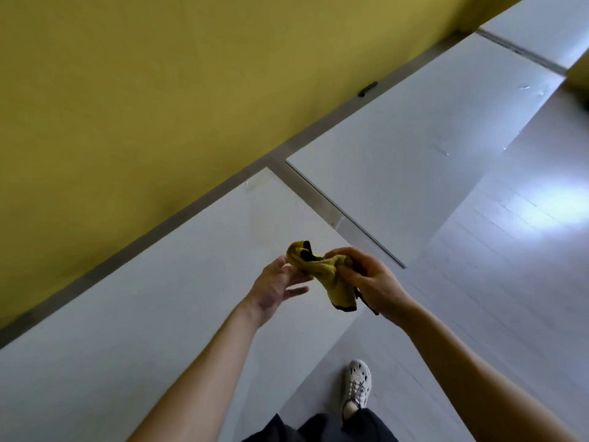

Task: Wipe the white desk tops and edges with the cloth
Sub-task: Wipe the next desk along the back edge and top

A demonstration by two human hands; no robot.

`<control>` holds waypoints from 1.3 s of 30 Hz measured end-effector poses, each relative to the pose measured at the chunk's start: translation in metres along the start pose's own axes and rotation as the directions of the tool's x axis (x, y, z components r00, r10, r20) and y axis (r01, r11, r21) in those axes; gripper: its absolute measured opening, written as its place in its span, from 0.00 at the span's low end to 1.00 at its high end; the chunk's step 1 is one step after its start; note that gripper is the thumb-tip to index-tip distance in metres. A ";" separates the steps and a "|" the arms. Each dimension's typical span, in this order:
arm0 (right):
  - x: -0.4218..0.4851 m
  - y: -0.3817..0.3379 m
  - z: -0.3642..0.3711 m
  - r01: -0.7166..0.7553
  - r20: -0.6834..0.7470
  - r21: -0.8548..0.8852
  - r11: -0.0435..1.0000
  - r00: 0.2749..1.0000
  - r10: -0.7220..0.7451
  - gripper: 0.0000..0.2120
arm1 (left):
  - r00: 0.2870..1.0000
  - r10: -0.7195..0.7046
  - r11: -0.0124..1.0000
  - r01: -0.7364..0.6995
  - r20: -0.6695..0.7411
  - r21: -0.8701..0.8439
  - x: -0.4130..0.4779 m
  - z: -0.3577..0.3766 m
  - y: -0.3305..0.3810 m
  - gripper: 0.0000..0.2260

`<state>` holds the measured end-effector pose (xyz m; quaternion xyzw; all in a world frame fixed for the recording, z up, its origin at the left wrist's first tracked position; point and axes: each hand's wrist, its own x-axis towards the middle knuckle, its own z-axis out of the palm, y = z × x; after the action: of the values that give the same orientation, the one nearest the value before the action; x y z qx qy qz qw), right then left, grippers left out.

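A crumpled yellow cloth point(322, 275) with a dark trim hangs in the air above the near white desk top point(153, 314). My right hand point(371, 282) grips one end of the cloth with curled fingers. My left hand point(277, 288) is at the cloth's other end, fingers spread and touching it; whether they pinch it I cannot tell. A second white desk top point(424, 135) lies beyond a narrow gap, and a third point(548, 23) further back.
A yellow wall point(159, 90) runs along the back of the desks, with a grey strip and a small dark handle-like object point(367, 89) at its foot. Pale tiled floor point(510, 250) lies to the right. My white shoe point(356, 382) stands on it.
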<state>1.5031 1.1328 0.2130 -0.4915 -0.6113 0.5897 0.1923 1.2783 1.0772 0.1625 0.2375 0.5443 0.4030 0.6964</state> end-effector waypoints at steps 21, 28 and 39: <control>-0.018 0.042 -0.248 0.067 -0.171 -0.269 0.961 0.978 -0.116 0.05 | 0.929 0.363 0.691 -0.216 -0.072 0.690 0.091 0.244 0.039 0.12; 0.029 0.032 -0.287 0.025 -0.264 -0.335 0.942 0.957 -0.119 0.06 | 0.998 -0.061 0.990 0.058 0.021 0.128 0.124 0.266 0.038 0.21; 0.109 0.031 -0.355 -0.036 -0.219 -0.460 0.887 0.973 -0.074 0.03 | 0.928 0.311 0.753 -0.109 -0.205 0.648 0.232 0.213 0.102 0.10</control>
<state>1.7560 1.4060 0.2292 -0.5821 -0.7120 0.3646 0.1457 1.4692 1.3478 0.1724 0.4516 0.7154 0.3066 0.4363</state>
